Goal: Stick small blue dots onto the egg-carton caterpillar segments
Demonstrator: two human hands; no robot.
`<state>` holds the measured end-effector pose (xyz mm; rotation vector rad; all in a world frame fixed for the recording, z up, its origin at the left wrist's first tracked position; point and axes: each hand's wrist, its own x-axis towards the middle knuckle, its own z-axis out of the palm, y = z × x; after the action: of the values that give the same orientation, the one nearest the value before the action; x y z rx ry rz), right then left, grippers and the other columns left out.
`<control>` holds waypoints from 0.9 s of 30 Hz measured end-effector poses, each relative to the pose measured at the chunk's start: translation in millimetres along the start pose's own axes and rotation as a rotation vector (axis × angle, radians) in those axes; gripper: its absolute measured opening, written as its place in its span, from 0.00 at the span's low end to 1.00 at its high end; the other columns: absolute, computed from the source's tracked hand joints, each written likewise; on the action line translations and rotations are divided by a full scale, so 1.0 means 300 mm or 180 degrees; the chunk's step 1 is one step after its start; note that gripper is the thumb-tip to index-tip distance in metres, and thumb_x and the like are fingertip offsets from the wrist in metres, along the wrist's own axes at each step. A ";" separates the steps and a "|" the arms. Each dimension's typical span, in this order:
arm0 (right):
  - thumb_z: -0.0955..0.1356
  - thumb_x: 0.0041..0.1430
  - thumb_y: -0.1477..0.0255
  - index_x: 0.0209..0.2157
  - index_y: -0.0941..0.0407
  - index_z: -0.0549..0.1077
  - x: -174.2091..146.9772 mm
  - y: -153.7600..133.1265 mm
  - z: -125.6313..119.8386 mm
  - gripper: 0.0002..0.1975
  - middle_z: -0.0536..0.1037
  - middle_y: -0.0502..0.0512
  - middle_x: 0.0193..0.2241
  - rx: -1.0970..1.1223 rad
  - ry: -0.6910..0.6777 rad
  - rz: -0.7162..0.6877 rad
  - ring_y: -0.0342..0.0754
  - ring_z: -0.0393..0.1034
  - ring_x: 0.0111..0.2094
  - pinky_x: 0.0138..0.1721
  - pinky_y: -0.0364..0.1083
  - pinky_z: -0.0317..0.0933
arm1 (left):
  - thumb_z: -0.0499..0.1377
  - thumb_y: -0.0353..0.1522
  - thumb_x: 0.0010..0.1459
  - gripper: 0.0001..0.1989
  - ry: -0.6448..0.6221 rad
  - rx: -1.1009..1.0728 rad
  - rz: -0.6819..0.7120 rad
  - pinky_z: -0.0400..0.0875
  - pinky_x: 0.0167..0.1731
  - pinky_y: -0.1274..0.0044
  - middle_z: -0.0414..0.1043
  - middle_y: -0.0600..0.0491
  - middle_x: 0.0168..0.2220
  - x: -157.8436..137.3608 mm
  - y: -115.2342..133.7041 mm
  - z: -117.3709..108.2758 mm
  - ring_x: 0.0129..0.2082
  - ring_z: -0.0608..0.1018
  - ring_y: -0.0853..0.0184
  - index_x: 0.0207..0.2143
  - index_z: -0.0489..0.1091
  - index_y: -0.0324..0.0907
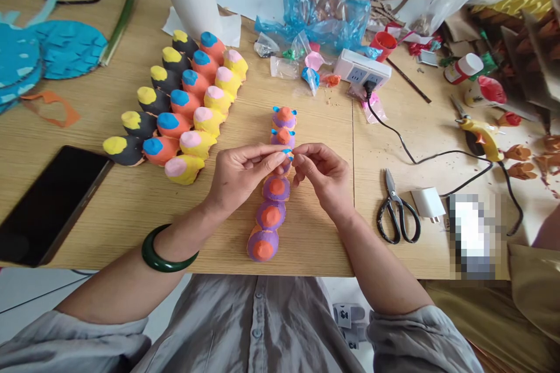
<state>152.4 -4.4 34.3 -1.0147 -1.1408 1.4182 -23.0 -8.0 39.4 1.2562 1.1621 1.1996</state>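
Note:
My left hand and my right hand meet over a row of purple egg-carton cups with orange tips. Between the left thumb and forefinger is a small piece of blue clay. The right fingers are pinched together right beside it; whether they hold a bit too is hidden. Two cups at the far end, one being this cup, carry blue bits on both sides of the tip. The nearer three have purple and orange only. My hands partly cover the cup beneath them.
Left stand rows of black, orange and yellow painted cups and a phone. On the right lie black-handled scissors, a white charger, a power strip with its cord, and a yellow glue gun. Clay packets lie farther back.

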 end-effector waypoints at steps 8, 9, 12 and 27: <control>0.79 0.57 0.53 0.37 0.53 0.78 0.001 0.001 -0.001 0.19 0.80 0.49 0.32 -0.0039 -0.0052 0.0050 0.41 0.72 0.27 0.27 0.42 0.74 | 0.67 0.42 0.65 0.11 0.0027 0.0499 0.0406 0.80 0.35 0.75 0.85 0.53 0.32 -0.006 -0.003 0.000 0.30 0.83 0.66 0.38 0.84 0.45; 0.79 0.57 0.54 0.37 0.53 0.79 0.001 0.002 -0.001 0.18 0.80 0.49 0.32 -0.0038 -0.0055 0.0034 0.41 0.72 0.27 0.27 0.42 0.74 | 0.67 0.42 0.65 0.11 0.0027 0.0506 0.0427 0.80 0.35 0.74 0.85 0.53 0.33 -0.007 -0.001 0.000 0.30 0.84 0.66 0.38 0.84 0.46; 0.79 0.57 0.54 0.37 0.53 0.78 0.000 0.005 -0.001 0.18 0.79 0.49 0.32 -0.0042 -0.0033 0.0017 0.41 0.73 0.28 0.27 0.42 0.74 | 0.68 0.44 0.64 0.12 -0.0009 0.0403 0.0335 0.82 0.38 0.71 0.86 0.51 0.36 -0.010 0.006 0.003 0.33 0.85 0.64 0.40 0.85 0.47; 0.79 0.58 0.55 0.38 0.53 0.79 -0.003 0.015 -0.001 0.17 0.81 0.50 0.35 -0.0105 -0.0056 -0.0079 0.42 0.75 0.30 0.29 0.43 0.75 | 0.69 0.42 0.63 0.11 0.0177 0.0517 0.0520 0.81 0.36 0.75 0.85 0.53 0.34 -0.006 -0.005 0.004 0.31 0.84 0.67 0.39 0.85 0.45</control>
<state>151.9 -5.3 29.9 -1.0097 -1.1892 1.3952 -21.9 -9.8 37.9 1.4715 1.2362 1.2870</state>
